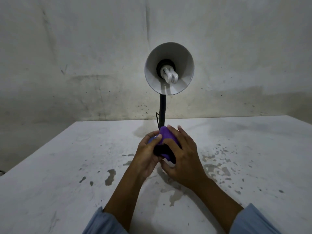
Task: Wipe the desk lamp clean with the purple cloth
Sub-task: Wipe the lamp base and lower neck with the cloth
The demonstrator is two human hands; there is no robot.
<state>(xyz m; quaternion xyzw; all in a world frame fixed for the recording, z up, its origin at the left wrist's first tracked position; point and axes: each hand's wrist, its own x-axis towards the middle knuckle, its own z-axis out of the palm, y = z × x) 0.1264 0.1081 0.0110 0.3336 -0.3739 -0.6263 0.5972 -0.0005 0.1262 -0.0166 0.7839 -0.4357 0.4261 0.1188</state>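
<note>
The desk lamp [168,70] stands on the tabletop [67,166] near the wall, shade tilted toward the camera, bulb [169,76] exposed. Both hands work at its base. The right hand [182,157] presses the purple cloth [166,135] over the base, fingers [170,130] spread and curled onto it. The left hand [146,154] cups the base from the other side, fingers closed around it with the thumb on the cloth.

Risk, as judged: the tall gooseneck [162,110] makes the lamp top-heavy; a hard sideways rub could tip it. The thin cord [157,118] behind the neck could snag the cloth.
</note>
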